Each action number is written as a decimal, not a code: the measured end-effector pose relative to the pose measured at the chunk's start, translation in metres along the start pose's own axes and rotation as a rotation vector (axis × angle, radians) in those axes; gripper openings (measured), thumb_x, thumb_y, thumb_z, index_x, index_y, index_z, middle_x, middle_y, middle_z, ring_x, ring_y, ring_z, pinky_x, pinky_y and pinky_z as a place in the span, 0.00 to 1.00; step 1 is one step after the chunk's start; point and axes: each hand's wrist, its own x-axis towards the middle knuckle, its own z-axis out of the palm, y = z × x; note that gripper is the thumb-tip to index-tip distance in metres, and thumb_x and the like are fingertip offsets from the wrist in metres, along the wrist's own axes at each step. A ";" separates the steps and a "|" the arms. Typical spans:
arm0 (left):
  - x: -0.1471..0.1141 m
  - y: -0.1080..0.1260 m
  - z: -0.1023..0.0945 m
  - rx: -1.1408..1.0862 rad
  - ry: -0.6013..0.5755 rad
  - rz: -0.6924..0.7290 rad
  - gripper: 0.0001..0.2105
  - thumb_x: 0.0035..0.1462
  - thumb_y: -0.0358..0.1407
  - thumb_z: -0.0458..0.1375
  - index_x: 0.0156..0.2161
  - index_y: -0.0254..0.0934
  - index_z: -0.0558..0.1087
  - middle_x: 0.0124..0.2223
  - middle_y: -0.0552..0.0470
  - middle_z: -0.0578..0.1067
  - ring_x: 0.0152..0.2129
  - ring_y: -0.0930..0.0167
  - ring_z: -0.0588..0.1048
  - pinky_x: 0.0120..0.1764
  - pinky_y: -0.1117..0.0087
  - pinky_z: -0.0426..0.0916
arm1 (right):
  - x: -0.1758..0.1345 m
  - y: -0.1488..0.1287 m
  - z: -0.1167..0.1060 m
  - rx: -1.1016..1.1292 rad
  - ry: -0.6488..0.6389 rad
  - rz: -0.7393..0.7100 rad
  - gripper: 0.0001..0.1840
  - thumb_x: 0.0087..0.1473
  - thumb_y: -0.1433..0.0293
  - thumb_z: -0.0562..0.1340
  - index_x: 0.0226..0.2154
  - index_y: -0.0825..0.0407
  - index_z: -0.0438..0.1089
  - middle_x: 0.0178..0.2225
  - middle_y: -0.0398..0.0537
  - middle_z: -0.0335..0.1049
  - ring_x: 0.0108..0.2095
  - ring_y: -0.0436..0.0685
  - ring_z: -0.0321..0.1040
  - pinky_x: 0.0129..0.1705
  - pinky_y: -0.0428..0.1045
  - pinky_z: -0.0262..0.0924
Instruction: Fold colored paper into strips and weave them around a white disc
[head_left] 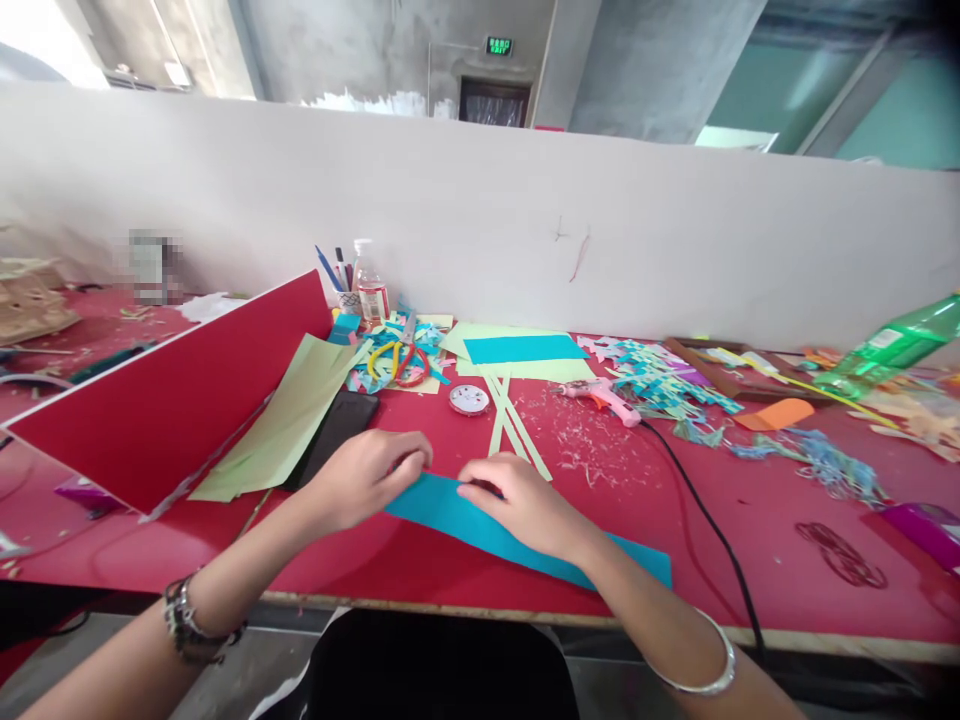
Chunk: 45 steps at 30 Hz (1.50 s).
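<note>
- While the long, bright blue paper strip [442, 510] is held slantwise just above the near edge of the red tabletop [337, 570], its far edge is pinched between the thumb and fingers of the right hand [517, 500].
- The strip's left end is gripped by the left hand [371, 480], its fingers curled toward the thumb; the two hands are kept apart by a short stretch of blue.
- Beside the left forearm, a flat black object [341, 425] is partly covered by a curled, pale green sheet of paper [281, 430], which is leaned against an upright red board with a white edge [202, 380].
- Beyond the hands, narrow pale green paper strips [521, 428] are laid crossing, between a small round white disc [469, 400] and a pink glue gun with a black cord [611, 395].
- Farther back, red-handled scissors [409, 328] are rested on coloured paper scraps, and a blue paper rectangle [525, 348] is laid over pale green sheets.
- Behind everything on the table, a white partition [465, 200] is seen.
</note>
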 end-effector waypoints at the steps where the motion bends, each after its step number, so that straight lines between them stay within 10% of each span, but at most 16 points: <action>1: 0.001 0.002 0.001 0.019 -0.005 0.035 0.12 0.55 0.35 0.43 0.30 0.36 0.67 0.24 0.56 0.68 0.20 0.77 0.63 0.25 0.76 0.51 | 0.003 -0.002 0.001 -0.024 0.001 -0.026 0.11 0.54 0.68 0.51 0.28 0.52 0.66 0.24 0.42 0.66 0.27 0.49 0.60 0.33 0.45 0.51; 8: -0.002 -0.003 0.001 -0.174 -0.042 -0.040 0.14 0.53 0.42 0.48 0.26 0.34 0.70 0.20 0.56 0.68 0.17 0.78 0.62 0.21 0.77 0.52 | 0.001 0.005 -0.007 0.124 -0.003 0.019 0.12 0.54 0.66 0.51 0.27 0.53 0.65 0.22 0.40 0.61 0.24 0.47 0.56 0.27 0.43 0.49; 15: 0.004 0.003 0.003 -0.617 0.142 -0.253 0.14 0.50 0.43 0.52 0.27 0.33 0.70 0.18 0.58 0.68 0.18 0.77 0.65 0.24 0.78 0.58 | -0.001 0.019 -0.006 0.490 0.337 0.262 0.14 0.50 0.59 0.54 0.27 0.53 0.63 0.19 0.38 0.54 0.20 0.45 0.50 0.20 0.42 0.46; 22: 0.018 0.014 0.011 -0.603 0.335 -0.257 0.17 0.51 0.44 0.51 0.20 0.33 0.67 0.17 0.57 0.67 0.17 0.77 0.64 0.23 0.78 0.58 | 0.001 0.007 -0.004 0.580 0.386 0.273 0.14 0.47 0.58 0.57 0.27 0.53 0.64 0.20 0.40 0.59 0.20 0.46 0.55 0.21 0.41 0.51; 28: 0.018 0.023 0.014 -0.639 0.210 -0.213 0.16 0.50 0.43 0.52 0.19 0.33 0.68 0.18 0.57 0.69 0.17 0.77 0.65 0.22 0.78 0.59 | 0.004 0.003 -0.008 0.826 0.281 0.237 0.15 0.46 0.59 0.58 0.33 0.52 0.67 0.28 0.45 0.67 0.28 0.51 0.64 0.28 0.46 0.61; 36: 0.023 0.029 0.017 -0.677 0.371 -0.212 0.15 0.49 0.43 0.53 0.23 0.33 0.70 0.20 0.55 0.70 0.20 0.75 0.68 0.24 0.77 0.63 | 0.008 -0.002 -0.002 0.802 0.585 0.244 0.13 0.44 0.59 0.60 0.25 0.53 0.65 0.20 0.41 0.61 0.20 0.46 0.57 0.21 0.42 0.55; 45: 0.023 0.031 0.011 -0.442 0.282 -0.054 0.16 0.54 0.41 0.48 0.22 0.33 0.67 0.21 0.55 0.69 0.21 0.76 0.66 0.25 0.77 0.60 | 0.011 -0.002 -0.015 0.694 0.565 0.268 0.20 0.43 0.57 0.59 0.36 0.52 0.66 0.26 0.45 0.66 0.23 0.49 0.61 0.23 0.44 0.57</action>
